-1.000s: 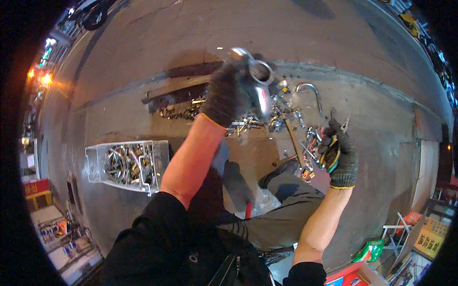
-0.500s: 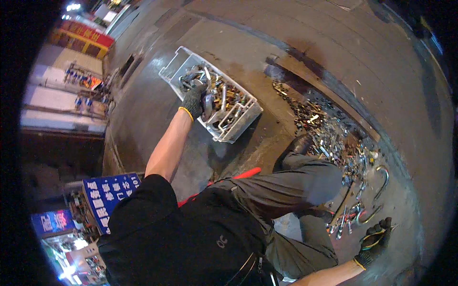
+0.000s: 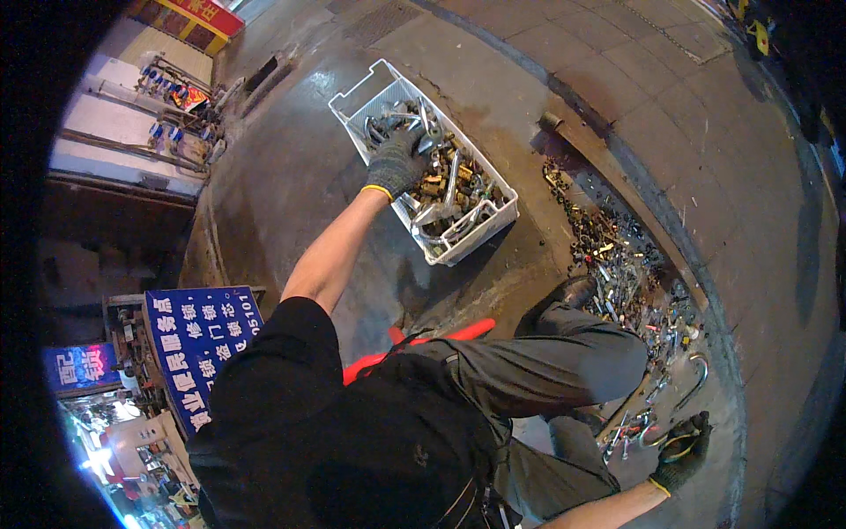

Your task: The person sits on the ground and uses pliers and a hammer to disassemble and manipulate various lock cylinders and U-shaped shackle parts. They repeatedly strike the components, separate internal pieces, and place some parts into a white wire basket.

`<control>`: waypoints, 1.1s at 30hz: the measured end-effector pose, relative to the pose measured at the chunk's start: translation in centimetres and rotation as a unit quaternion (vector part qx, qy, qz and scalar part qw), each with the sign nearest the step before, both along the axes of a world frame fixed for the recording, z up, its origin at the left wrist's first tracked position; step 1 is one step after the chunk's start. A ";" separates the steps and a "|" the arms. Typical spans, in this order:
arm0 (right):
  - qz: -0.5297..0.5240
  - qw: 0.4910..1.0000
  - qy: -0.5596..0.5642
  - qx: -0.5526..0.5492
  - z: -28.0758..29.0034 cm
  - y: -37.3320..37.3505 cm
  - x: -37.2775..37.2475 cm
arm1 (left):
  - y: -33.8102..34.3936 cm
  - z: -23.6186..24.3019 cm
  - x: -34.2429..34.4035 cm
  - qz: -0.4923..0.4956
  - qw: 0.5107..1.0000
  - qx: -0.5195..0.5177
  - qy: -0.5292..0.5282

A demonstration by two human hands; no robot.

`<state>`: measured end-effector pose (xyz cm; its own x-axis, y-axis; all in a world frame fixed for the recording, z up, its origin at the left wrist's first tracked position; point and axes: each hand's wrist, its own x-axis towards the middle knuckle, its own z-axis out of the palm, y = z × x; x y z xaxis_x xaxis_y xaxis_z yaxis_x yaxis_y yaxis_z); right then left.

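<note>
My left hand [image 3: 397, 164], in a dark grey knitted glove with a yellow cuff edge, reaches into a white plastic crate [image 3: 476, 238]. Its fingers curl over a shiny chrome faucet part [image 3: 431, 139] at the far side of the heap; the fingertips are partly hidden. Around it lie brass fittings [image 3: 434, 183] and several chrome pieces, among them a long pipe-like one [image 3: 453, 176]. Low on the right, my right hand [image 3: 682, 454], gloved alike, is closed around a yellow-handled hand tool [image 3: 677, 456] whose kind I cannot make out.
Small metal scraps [image 3: 617, 273] spread over the ground right of my legs, alongside a long metal beam [image 3: 617, 181]. A curved chrome pipe [image 3: 693, 381] and loose hand tools [image 3: 627, 432] lie near my right hand. A red object [image 3: 458, 331] is beside my thigh; a blue sign [image 3: 198, 339] stands left.
My left hand has shifted farther into the crate, away from the dark ring-like metal part it was beside. My right hand stays low on the right. The whole view has shifted a little.
</note>
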<state>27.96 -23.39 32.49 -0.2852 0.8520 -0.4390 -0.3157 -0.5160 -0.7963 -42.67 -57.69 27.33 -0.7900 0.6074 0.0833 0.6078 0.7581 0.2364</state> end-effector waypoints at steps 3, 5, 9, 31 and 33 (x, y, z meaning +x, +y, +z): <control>-0.014 1.000 -0.025 -0.006 0.3 -0.2 -1.6 | -0.2 1.4 0.8 0.008 0.994 0.084 -0.068; -0.012 0.999 -0.042 -0.001 0.2 -0.1 -2.1 | -0.2 2.0 1.3 0.012 0.995 0.071 -0.075; -0.019 0.999 -0.026 -0.024 -0.5 0.5 -2.5 | -0.5 2.3 1.6 0.046 0.989 0.088 -0.109; -0.179 0.983 0.029 -0.035 -2.1 -2.2 9.6 | 23.0 -4.9 15.6 -0.197 0.838 0.141 -0.489; -0.138 0.966 -0.167 -0.144 -8.9 -4.3 10.6 | 27.6 -7.0 21.0 -0.260 0.817 0.098 -0.505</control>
<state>38.54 -27.70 23.56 0.1329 0.7043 -0.6973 -0.2236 -0.6641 -0.7134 -21.67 -30.13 20.36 -0.1557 0.9358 -0.3163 0.2555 0.3475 0.9022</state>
